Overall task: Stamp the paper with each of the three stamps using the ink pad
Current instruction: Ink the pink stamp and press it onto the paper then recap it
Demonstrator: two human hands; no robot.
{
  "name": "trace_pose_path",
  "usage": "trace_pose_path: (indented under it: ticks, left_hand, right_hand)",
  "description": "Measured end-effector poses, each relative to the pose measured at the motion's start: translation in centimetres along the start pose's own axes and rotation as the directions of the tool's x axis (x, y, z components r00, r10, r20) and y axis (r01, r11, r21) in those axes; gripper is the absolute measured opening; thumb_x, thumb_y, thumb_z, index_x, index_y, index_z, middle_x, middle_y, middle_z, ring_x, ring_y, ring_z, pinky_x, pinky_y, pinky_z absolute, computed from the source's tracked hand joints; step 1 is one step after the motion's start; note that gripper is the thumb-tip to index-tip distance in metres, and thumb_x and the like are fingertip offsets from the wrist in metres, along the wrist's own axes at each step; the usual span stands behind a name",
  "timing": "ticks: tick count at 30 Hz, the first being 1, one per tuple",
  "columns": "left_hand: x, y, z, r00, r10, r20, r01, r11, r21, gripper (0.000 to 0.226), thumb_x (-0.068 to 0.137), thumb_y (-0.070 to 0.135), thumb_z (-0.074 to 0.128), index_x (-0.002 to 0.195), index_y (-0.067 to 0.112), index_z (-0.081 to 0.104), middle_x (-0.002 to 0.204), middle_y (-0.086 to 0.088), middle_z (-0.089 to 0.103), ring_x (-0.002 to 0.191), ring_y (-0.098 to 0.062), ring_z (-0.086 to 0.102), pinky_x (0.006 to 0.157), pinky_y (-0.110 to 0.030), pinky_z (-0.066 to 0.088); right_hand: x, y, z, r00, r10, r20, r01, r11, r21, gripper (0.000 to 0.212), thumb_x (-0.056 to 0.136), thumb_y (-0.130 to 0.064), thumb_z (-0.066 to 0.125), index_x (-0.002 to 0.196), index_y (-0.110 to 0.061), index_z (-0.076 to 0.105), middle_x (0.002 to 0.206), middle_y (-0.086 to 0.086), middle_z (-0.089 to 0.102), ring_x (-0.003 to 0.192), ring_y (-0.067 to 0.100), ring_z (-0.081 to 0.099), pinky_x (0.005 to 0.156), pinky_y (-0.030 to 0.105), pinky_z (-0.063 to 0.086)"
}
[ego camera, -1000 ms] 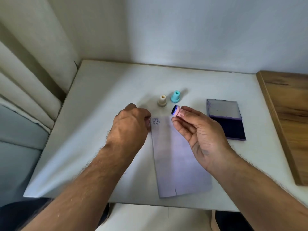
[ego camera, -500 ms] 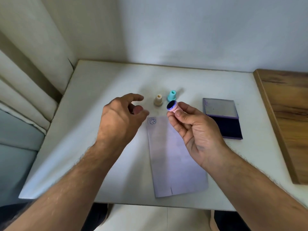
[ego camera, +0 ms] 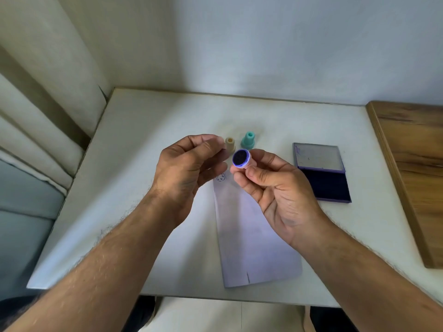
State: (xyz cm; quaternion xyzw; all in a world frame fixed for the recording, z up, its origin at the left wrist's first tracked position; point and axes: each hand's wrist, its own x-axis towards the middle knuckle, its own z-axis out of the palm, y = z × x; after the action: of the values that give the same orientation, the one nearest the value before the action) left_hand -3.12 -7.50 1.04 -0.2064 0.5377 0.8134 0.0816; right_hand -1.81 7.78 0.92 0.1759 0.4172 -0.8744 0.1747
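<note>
White and matte, the small table (ego camera: 148,164) stood in a corner of pale painted walls, with a wood-grain board (ego camera: 412,168) at its right edge. Above it the right hand (ego camera: 275,188) pinched a small pink round plastic stamp (ego camera: 242,159) between thumb and fingertips, its ink-darkened circular face, ringed in violet, turned up toward the camera. Half a second before, that face had been more side-on; it was now tilted fuller into view and raised a little. The left hand (ego camera: 187,168), which a second earlier had rested on the sheet's top corner, had lifted clear and hung beside the stamp, its fingers loosely curled with thumb near the forefinger, gripping nothing and just short of touching the stamp.

Below the hands lay the long pale lilac sheet of paper (ego camera: 254,240), smooth, with a short slit at its near edge and one round smiley-face imprint (ego camera: 220,177) in dark ink at its top left corner. Behind the hands stood a beige waisted plastic stamp (ego camera: 230,144) and a teal waisted plastic stamp (ego camera: 248,140), upright and close together. To the right, the rectangular ink pad (ego camera: 329,185) lay open, dark blue felt nearest, grey-lined lid (ego camera: 317,155) folded back. No writing was legible.
</note>
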Motion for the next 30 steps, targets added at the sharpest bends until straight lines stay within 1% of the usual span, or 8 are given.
trace_pose_path:
  ticks: [3, 6, 10, 13, 16, 24, 26, 30]
  left_hand:
    - [-0.05, 0.02, 0.07, 0.999, -0.04, 0.038, 0.042, 0.998, -0.055, 0.007, 0.088, 0.013, 0.066, 0.092, 0.007, 0.068, 0.093, -0.009, 0.073, 0.083, -0.019, 0.072, 0.069, -0.025, 0.056]
    - [-0.11, -0.15, 0.15, 0.993, -0.061, 0.097, 0.064, 0.998, -0.025, 0.021, 0.088, 0.02, 0.065, 0.1, 0.003, 0.067, 0.096, -0.01, 0.073, 0.081, -0.019, 0.072, 0.07, -0.027, 0.056]
    - [-0.08, -0.32, 0.13, 0.99, -0.07, 0.124, 0.069, 0.998, 0.014, 0.024, 0.087, 0.02, 0.067, 0.102, 0.001, 0.067, 0.101, -0.015, 0.074, 0.086, -0.022, 0.071, 0.076, -0.03, 0.056]
    - [0.01, -0.47, 0.05, 0.988, -0.051, 0.144, 0.044, 0.998, 0.047, 0.02, 0.084, 0.02, 0.068, 0.094, 0.003, 0.067, 0.096, -0.014, 0.074, 0.087, -0.024, 0.071, 0.082, -0.033, 0.056]
    - [0.03, -0.57, 0.04, 0.988, -0.032, 0.149, 0.023, 0.998, 0.065, 0.018, 0.08, 0.022, 0.071, 0.085, 0.005, 0.065, 0.095, -0.015, 0.074, 0.089, -0.025, 0.071, 0.087, -0.035, 0.056]
    - [-0.04, -0.69, -0.01, 0.985, -0.03, 0.167, 0.022, 0.999, 0.049, 0.02, 0.071, 0.02, 0.075, 0.08, 0.005, 0.065, 0.104, -0.023, 0.071, 0.105, -0.039, 0.067, 0.096, -0.046, 0.052]
    - [-0.05, -0.68, -0.03, 0.986, -0.019, 0.166, 0.011, 0.999, 0.051, 0.019, 0.069, 0.02, 0.075, 0.078, 0.007, 0.064, 0.105, -0.024, 0.07, 0.103, -0.039, 0.067, 0.096, -0.046, 0.052]
    - [-0.06, -0.8, -0.23, 0.98, -0.004, 0.199, -0.01, 0.998, 0.067, 0.027, 0.073, 0.021, 0.071, 0.099, 0.013, 0.071, 0.104, -0.013, 0.073, 0.097, -0.028, 0.069, 0.095, -0.042, 0.053]
  right_hand:
    - [-0.06, 0.14, -0.01, 0.999, -0.038, -0.002, 0.037, 0.989, -0.143, 0.025, 0.084, 0.015, 0.055, 0.099, -0.002, 0.067, 0.08, 0.01, 0.074, 0.075, 0.024, 0.073, 0.072, 0.03, 0.06]
    - [-0.16, 0.19, 0.04, 0.997, -0.071, -0.014, 0.065, 0.962, -0.264, 0.025, 0.084, 0.012, 0.059, 0.091, -0.01, 0.069, 0.074, 0.008, 0.073, 0.068, 0.023, 0.071, 0.068, 0.032, 0.06]
    - [-0.16, 0.2, 0.04, 0.996, -0.082, -0.031, 0.07, 0.959, -0.276, 0.025, 0.084, 0.012, 0.06, 0.089, -0.011, 0.069, 0.068, 0.007, 0.071, 0.061, 0.022, 0.067, 0.062, 0.031, 0.06]
    - [-0.14, 0.17, -0.05, 0.994, -0.1, -0.044, 0.084, 0.957, -0.278, 0.024, 0.083, 0.012, 0.061, 0.09, -0.01, 0.07, 0.069, 0.007, 0.071, 0.058, 0.022, 0.066, 0.059, 0.031, 0.059]
    - [-0.19, 0.08, -0.14, 0.99, -0.136, -0.041, 0.117, 0.946, -0.303, 0.024, 0.082, 0.011, 0.063, 0.09, -0.01, 0.072, 0.069, 0.007, 0.071, 0.058, 0.022, 0.066, 0.059, 0.03, 0.058]
    - [-0.1, 0.08, -0.31, 0.982, -0.184, -0.044, 0.159, 0.93, -0.332, 0.022, 0.081, 0.008, 0.067, 0.092, -0.01, 0.073, 0.071, 0.005, 0.071, 0.054, 0.02, 0.063, 0.057, 0.029, 0.058]
    - [-0.09, 0.0, -0.33, 0.979, -0.199, -0.035, 0.173, 0.917, -0.36, 0.022, 0.081, 0.006, 0.068, 0.093, -0.012, 0.074, 0.069, 0.004, 0.072, 0.054, 0.019, 0.063, 0.057, 0.029, 0.059]
    - [-0.02, -0.21, -0.61, 0.971, -0.238, -0.03, 0.206, 0.892, -0.403, 0.023, 0.081, 0.005, 0.069, 0.096, -0.012, 0.075, 0.073, 0.005, 0.073, 0.054, 0.018, 0.064, 0.057, 0.029, 0.058]
